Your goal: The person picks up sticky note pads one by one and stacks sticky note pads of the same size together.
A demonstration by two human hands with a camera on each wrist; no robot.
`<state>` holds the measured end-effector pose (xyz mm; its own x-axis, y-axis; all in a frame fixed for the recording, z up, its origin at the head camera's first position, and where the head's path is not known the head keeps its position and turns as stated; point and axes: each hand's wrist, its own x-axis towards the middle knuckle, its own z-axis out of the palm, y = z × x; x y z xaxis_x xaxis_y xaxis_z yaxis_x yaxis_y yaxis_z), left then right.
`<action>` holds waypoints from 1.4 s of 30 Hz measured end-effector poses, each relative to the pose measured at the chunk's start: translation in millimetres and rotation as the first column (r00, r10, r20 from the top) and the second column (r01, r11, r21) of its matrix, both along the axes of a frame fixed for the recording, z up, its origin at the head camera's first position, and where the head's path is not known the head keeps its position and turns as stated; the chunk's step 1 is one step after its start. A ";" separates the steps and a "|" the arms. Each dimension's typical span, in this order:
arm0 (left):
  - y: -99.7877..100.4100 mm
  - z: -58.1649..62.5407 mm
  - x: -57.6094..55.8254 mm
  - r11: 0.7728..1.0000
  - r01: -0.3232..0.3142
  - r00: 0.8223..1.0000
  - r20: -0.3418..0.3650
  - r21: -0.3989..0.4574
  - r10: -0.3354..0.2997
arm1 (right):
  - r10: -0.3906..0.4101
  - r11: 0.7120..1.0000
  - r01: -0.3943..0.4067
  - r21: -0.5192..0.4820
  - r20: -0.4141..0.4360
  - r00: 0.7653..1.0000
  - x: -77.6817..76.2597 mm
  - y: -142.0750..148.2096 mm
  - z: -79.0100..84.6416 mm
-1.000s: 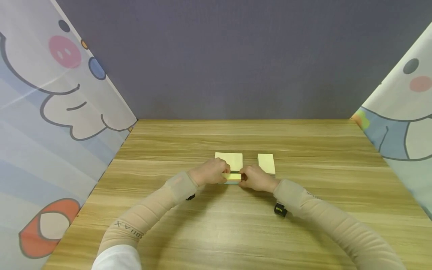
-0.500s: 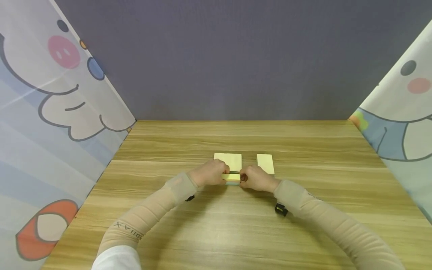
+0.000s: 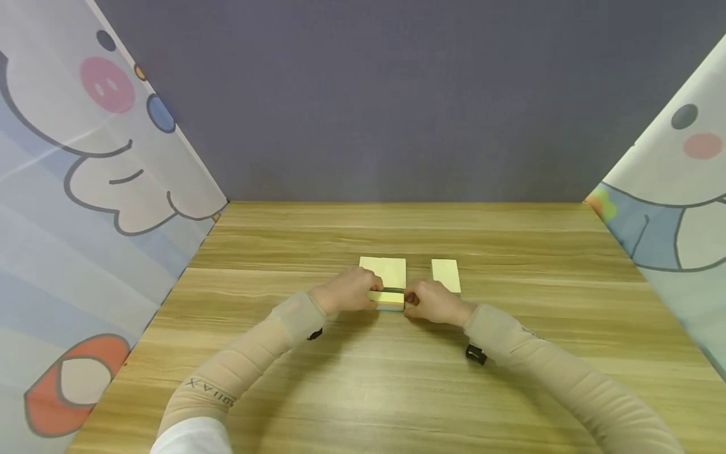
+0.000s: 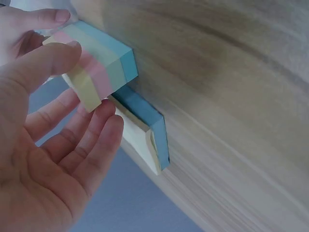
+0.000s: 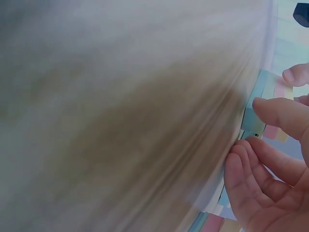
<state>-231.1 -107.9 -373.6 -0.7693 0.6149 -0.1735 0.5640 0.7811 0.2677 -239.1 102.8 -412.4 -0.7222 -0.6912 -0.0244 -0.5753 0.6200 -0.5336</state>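
In the head view a narrow multicoloured sticky note pad (image 3: 388, 299) lies in front of a square pale-yellow pad (image 3: 386, 271). My left hand (image 3: 348, 290) holds its left end, thumb on the near side and fingers behind. Blue, green, pink and yellow layers of the narrow pad (image 4: 108, 65) show in the left wrist view, with the blue-edged square pad (image 4: 140, 125) beyond. My right hand (image 3: 432, 301) pinches its right end. In the right wrist view the right thumb (image 5: 280, 113) lies against the blue-green layer, fingertips curled at the far side.
Another narrow pale-yellow pad (image 3: 445, 275) lies just behind my right hand. The wooden table (image 3: 363, 391) meets a grey panel (image 3: 397, 101) at the back. Cartoon-printed cloths hang on the left (image 3: 57, 189) and right (image 3: 686, 189).
My left hand has shifted slightly left along the narrow pad, baring more of its top and front. The right hand has barely moved, and the other pads stay in place.
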 end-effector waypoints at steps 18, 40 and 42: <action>0.9 -12.6 3.1 0.995 0.010 0.999 -0.046 -0.103 -0.014 | 0.027 0.999 -0.025 0.041 -0.033 0.999 -2.6 -7.0 -0.7; -4.6 -12.9 7.8 0.996 -0.032 0.999 -0.041 -0.085 0.028 | 0.033 0.999 -0.033 0.011 -0.012 0.999 -0.1 -2.3 1.7; -6.9 -11.4 8.5 0.995 -0.042 0.999 -0.037 -0.089 0.039 | 0.020 1.000 -0.020 0.012 -0.005 1.000 1.5 0.3 4.3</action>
<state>-222.6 -114.8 -385.0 -0.8000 0.5660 -0.1992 0.5388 0.8237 0.1765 -237.6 103.2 -408.0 -0.7083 -0.7053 -0.0291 -0.5904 0.6145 -0.5233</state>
